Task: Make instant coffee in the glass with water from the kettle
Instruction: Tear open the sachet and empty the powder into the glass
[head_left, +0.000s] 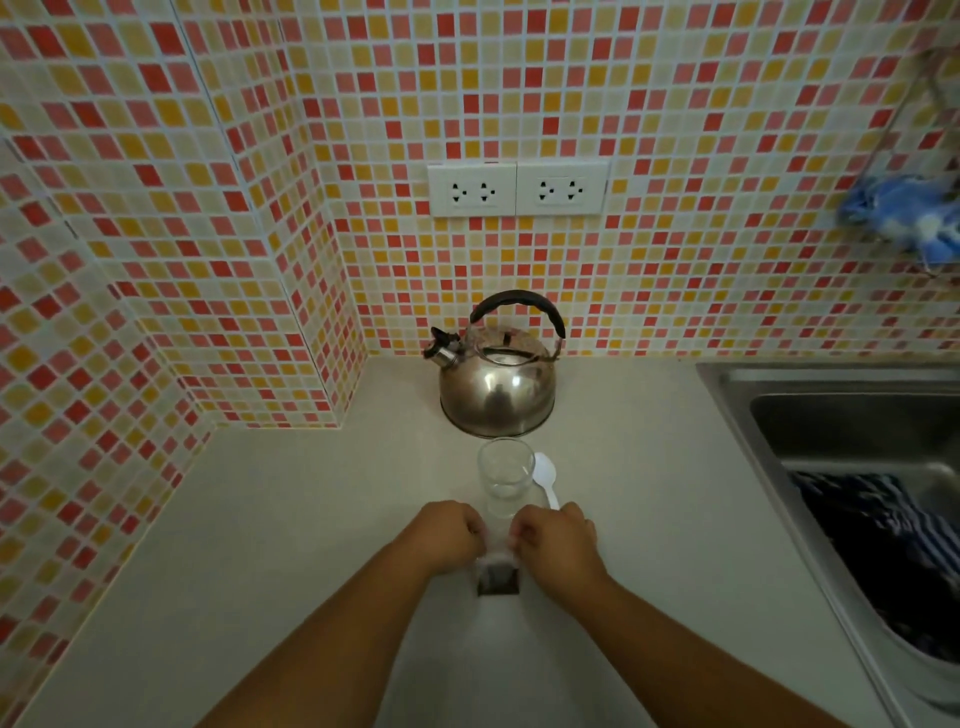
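Note:
A clear empty glass (505, 474) stands on the pale counter (291, 519), just in front of a steel kettle (497, 392) with a black handle. A white plastic spoon (546, 480) lies right of the glass. Below the glass, my left hand (451, 535) and my right hand (557, 538) both pinch the top of a small clear sachet (498, 578) with dark coffee powder in its bottom. The sachet hangs between the two hands, its top edge hidden by my fingers.
A steel sink (831, 410) at the right holds a dark striped cloth (883, 540). Mosaic tile walls close the back and left corner. A double wall socket (517, 188) is above the kettle. A blue cloth (906, 213) hangs at the upper right.

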